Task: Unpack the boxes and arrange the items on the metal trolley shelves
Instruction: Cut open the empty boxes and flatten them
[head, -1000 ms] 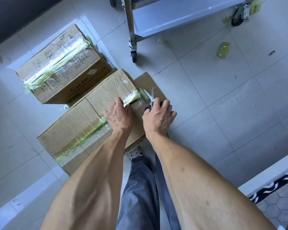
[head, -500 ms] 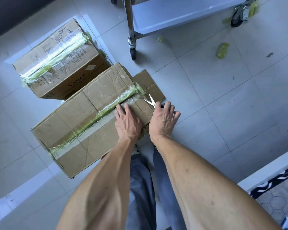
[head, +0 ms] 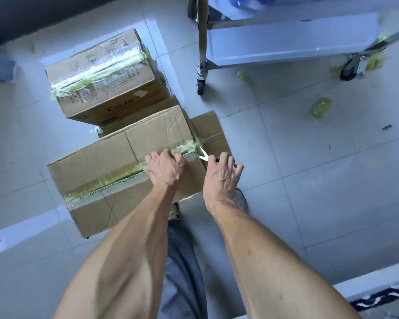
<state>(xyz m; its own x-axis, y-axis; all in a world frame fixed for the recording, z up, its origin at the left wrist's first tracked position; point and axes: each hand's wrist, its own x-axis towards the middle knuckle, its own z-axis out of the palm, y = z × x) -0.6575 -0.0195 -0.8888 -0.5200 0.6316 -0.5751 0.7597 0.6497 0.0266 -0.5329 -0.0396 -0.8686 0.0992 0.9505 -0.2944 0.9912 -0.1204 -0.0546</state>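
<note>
A taped cardboard box (head: pixel 115 162) lies on the floor in front of me, a yellow-green tape seam running along its top. My left hand (head: pixel 165 168) rests on the box top with its fingers curled at the seam near the right end. My right hand (head: pixel 221 173) grips a pair of scissors (head: pixel 204 155), the blades open at the box's right edge by the tape. A second taped box (head: pixel 101 81) marked CLEAR stands behind it. The metal trolley (head: pixel 286 44) is at the upper right, its lower shelf bare.
A loose cardboard flap (head: pixel 211 132) lies flat on the floor behind the scissors. Crumpled green tape scraps (head: pixel 320 107) are scattered on the tiles near the trolley wheels (head: pixel 200 88). My shoe (head: pixel 240 200) is beside the box. A patterned mat (head: pixel 382 302) is at the lower right.
The scissor blades have stayed at the right end of the tape seam. My left hand slid from further along the seam towards that end and its fingers curled at the tape.
</note>
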